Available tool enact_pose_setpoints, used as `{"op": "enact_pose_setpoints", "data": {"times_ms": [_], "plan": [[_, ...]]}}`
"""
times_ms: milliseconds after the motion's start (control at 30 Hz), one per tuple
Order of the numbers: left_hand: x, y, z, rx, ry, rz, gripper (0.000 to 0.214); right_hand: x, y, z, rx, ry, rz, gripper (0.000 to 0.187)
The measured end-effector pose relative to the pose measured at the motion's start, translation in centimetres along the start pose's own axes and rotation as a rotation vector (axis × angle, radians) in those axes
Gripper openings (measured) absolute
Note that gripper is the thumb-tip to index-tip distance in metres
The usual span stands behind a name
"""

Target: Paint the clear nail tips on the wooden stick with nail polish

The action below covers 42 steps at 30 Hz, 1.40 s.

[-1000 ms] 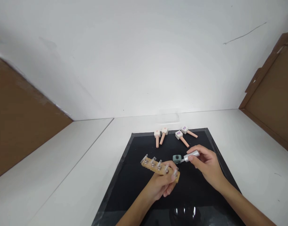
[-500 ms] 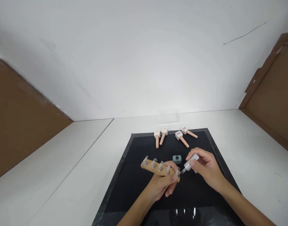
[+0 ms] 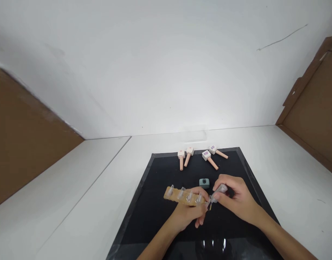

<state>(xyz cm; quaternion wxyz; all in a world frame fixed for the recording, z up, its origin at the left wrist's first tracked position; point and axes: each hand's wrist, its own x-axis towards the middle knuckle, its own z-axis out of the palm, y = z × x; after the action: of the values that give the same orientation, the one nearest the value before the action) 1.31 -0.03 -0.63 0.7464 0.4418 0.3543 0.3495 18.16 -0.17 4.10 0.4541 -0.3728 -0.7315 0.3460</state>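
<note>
My left hand (image 3: 191, 213) is closed around the right end of a wooden nail-tip stand (image 3: 178, 196), a tan strip with a row of clear nail tips (image 3: 181, 193) standing up from it. In my right hand (image 3: 237, 195), thumb and fingers pinch a silver-grey nail polish brush cap (image 3: 220, 191), tilted down to the left. Its brush end is at the rightmost nail tip (image 3: 208, 200), beside my left fingers; exact contact is too small to make out. Just beyond my hands sits a teal polish bottle (image 3: 204, 183) with its dark neck uncovered.
Several white polish bottles (image 3: 206, 155) with long peach caps lie along the far edge of the black mat (image 3: 160, 173). A clear plastic piece (image 3: 194, 136) stands behind them on the white table. Brown cardboard panels (image 3: 314, 104) flank both sides, with a white wall at the back.
My right hand has brought the brush cap down and left to the end nail tip and tipped it further. My left hand and the stand have shifted slightly right and down.
</note>
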Motion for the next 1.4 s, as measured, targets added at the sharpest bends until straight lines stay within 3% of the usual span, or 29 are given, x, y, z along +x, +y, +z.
{"op": "enact_pose_setpoints", "data": {"times_ms": [133, 300, 400, 500, 667, 833, 1033, 1200, 1400], "plan": [[0.04, 0.21, 0.30, 0.034, 0.031, -0.018, 0.035, -0.01, -0.16, -0.39, -0.093, 0.077, -0.045, 0.015], [-0.06, 0.29, 0.50, 0.069, 0.042, -0.031, 0.030, -0.10, -0.29, -0.68, -0.132, -0.076, -0.153, 0.017], [-0.05, 0.20, 0.48, 0.081, 0.045, -0.029, 0.028, -0.09, -0.30, -0.66, -0.207, -0.055, -0.165, 0.016], [0.03, 0.14, 0.44, 0.096, 0.053, -0.023, 0.026, -0.12, -0.46, -0.64, -0.207, -0.006, -0.157, 0.015], [0.09, 0.22, 0.38, 0.142, 0.044, -0.027, 0.024, -0.01, -0.58, -0.63, -0.200, -0.101, -0.098, 0.017], [-0.02, 0.03, 0.19, 0.197, 0.018, -0.024, 0.021, 0.03, -0.14, -0.62, -0.251, 0.023, -0.029, 0.016], [-0.17, 0.13, 0.30, 0.216, 0.001, -0.018, 0.024, -0.11, -0.02, -0.54, -0.188, -0.094, -0.007, 0.018], [-0.24, 0.12, 0.37, 0.225, -0.010, -0.017, 0.026, -0.06, 0.17, -0.63, -0.230, 0.072, 0.023, 0.017], [-0.21, 0.23, 0.40, 0.222, -0.025, -0.013, 0.028, -0.17, 0.08, -0.64, -0.165, -0.093, 0.021, 0.018]]}}
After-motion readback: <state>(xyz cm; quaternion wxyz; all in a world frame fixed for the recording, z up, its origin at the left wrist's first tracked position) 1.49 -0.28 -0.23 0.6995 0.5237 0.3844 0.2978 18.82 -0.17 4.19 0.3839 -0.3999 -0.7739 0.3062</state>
